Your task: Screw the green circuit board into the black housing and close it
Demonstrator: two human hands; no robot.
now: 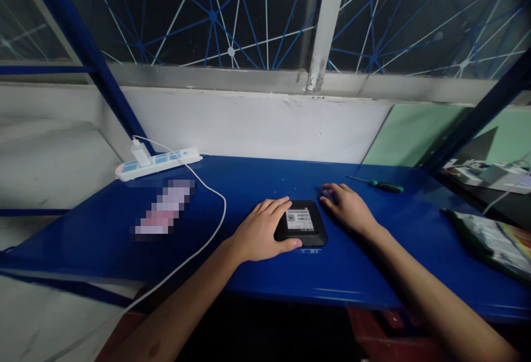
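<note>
A flat black electronic box with rounded corners lies on the blue table. It has a white label with a square code on its upper face. My left hand grips the box from the left, thumb along its near edge and fingers over its far left corner. To the right of the box, my right hand rests on the table with curled fingers. A small, bluish, see-through thing shows at its fingertips; its kind is unclear. Beyond this hand lies a screwdriver with a green and black handle.
A white power strip with a charger stands at the back left. Its white cable loops across the blue table. A blurred-out flat object lies on the left, a shiny packet at the right edge.
</note>
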